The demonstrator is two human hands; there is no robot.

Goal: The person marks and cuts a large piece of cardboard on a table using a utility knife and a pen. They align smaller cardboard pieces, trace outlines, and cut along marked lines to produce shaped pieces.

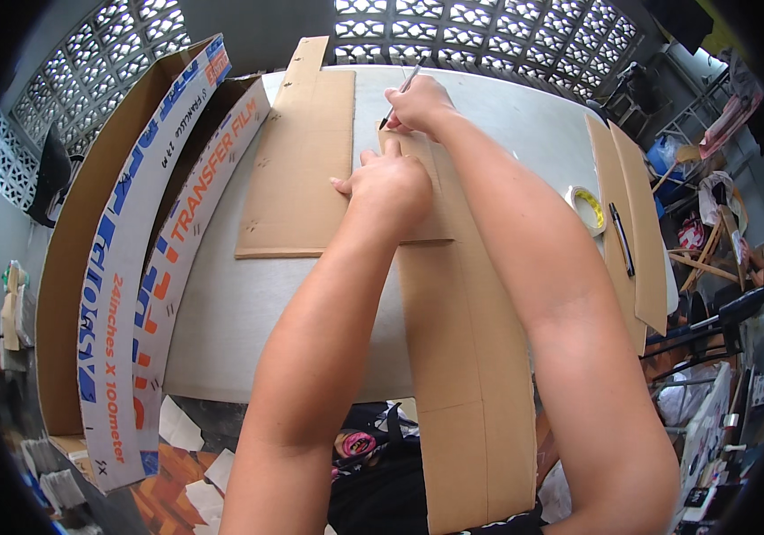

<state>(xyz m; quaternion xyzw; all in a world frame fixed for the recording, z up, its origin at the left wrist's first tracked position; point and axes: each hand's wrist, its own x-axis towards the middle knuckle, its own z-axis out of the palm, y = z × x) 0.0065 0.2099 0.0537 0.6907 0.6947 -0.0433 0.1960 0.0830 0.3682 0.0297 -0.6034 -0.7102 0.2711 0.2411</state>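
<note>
My right hand (421,104) grips a slim pen (414,73), its dark tip down at the far end of a small cardboard piece (436,228). That piece lies over a long cardboard strip (467,348), which reaches past the near table edge toward me. Pressed on the small piece is my left hand (393,189), fingers apart and holding nothing. Its thumb points toward a wide cardboard panel (297,169) on the left, marked with a few small dark spots. Part of the small piece is hidden under my left hand.
Long printed cardboard boxes (123,259) stand along the table's left side. On the right are a tape roll (585,210), a black marker (621,239) and narrow cardboard strips (636,192). The grey table (311,330) has a patterned block wall behind it.
</note>
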